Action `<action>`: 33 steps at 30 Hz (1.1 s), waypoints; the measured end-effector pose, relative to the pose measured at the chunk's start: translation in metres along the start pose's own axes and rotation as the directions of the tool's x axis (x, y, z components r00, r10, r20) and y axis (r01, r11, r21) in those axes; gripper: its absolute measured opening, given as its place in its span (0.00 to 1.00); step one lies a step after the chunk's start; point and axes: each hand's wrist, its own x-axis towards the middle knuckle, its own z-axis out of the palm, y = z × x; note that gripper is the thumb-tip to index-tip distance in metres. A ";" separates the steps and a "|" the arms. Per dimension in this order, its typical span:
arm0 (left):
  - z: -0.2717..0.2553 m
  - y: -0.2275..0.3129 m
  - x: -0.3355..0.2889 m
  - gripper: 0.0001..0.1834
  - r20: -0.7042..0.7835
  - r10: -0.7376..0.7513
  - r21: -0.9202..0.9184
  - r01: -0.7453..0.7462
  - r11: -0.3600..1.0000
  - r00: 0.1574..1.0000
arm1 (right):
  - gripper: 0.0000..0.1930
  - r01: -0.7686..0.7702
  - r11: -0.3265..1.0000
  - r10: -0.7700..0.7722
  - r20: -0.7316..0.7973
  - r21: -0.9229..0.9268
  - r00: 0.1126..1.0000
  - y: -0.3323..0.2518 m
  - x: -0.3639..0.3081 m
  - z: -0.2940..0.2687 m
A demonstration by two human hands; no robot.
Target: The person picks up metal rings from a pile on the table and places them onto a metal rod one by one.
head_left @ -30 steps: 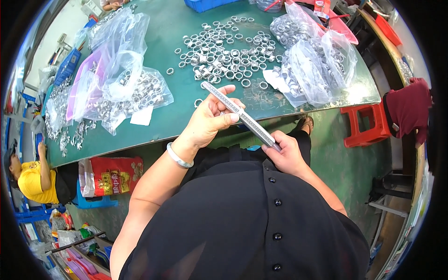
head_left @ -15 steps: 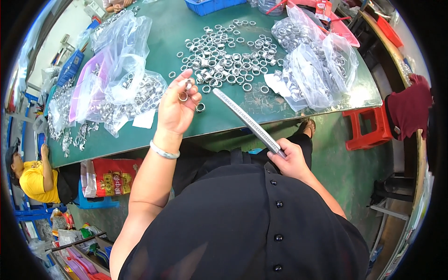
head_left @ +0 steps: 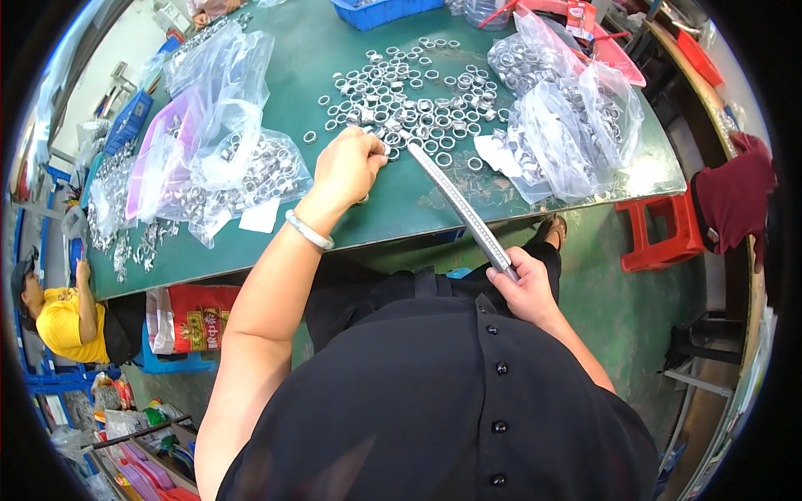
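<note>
My left hand (head_left: 349,169) is down at the near edge of a heap of silver metal rings (head_left: 434,117) on the green table. It is turned palm down with its fingers closed, and a metal ring (head_left: 390,153) shows at the fingertips; the palm is hidden. Another ring (head_left: 362,199) peeks out beside the hand's heel. My right hand (head_left: 526,284) is closed around the thick end of a grey ring mandrel (head_left: 464,213) with a marked scale. The mandrel slants up to the left, its thin tip just short of the heap, with no ring on it.
Clear plastic bags of rings (head_left: 551,134) lie to the right, and more bagged rings (head_left: 251,171) to the left beside a purple tray (head_left: 150,159). A blue bin (head_left: 384,12) stands at the far edge. A red stool (head_left: 656,230) is at right; a person in yellow (head_left: 67,326) sits at left.
My left hand has turned from palm up, with rings showing in its fingers, to palm down and moved right to the heap. The mandrel has shifted slightly right in my right hand.
</note>
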 end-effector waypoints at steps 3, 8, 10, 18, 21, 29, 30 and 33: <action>-0.004 -0.005 0.001 0.08 0.006 -0.045 -0.484 0.042 0.874 0.999 | 0.07 0.001 1.000 -0.001 0.024 -0.021 1.000 0.001 0.001 0.000; -0.017 0.013 -0.007 0.07 0.331 -0.025 -0.897 0.323 0.302 0.943 | 0.07 -0.004 0.999 0.007 0.054 -0.045 0.999 -0.003 0.002 0.001; -0.015 0.018 -0.012 0.12 0.282 -0.036 -0.934 0.283 0.218 0.959 | 0.06 0.015 0.999 -0.012 0.059 -0.050 0.998 -0.004 0.003 0.002; 0.004 0.053 -0.043 0.31 0.339 0.063 -0.934 0.328 0.142 0.939 | 0.06 0.094 0.995 -0.092 0.066 -0.044 0.994 -0.012 0.007 0.004; 0.016 0.060 -0.053 0.34 0.358 0.133 -0.931 0.364 -0.026 0.924 | 0.06 0.099 0.995 -0.096 0.074 -0.033 0.993 -0.015 0.011 0.006; 0.020 0.060 -0.060 0.34 0.345 0.092 -0.936 0.349 -0.037 0.934 | 0.07 0.074 0.997 -0.074 0.074 0.004 0.995 -0.011 0.009 0.008; 0.021 0.060 -0.060 0.34 0.348 0.085 -0.935 0.352 -0.036 0.933 | 0.07 0.078 0.997 -0.078 0.070 0.004 0.995 -0.011 0.008 0.009; 0.021 0.061 -0.060 0.34 0.364 0.071 -0.929 0.367 -0.045 0.929 | 0.07 0.074 0.997 -0.073 0.069 -0.003 0.995 -0.011 0.008 0.008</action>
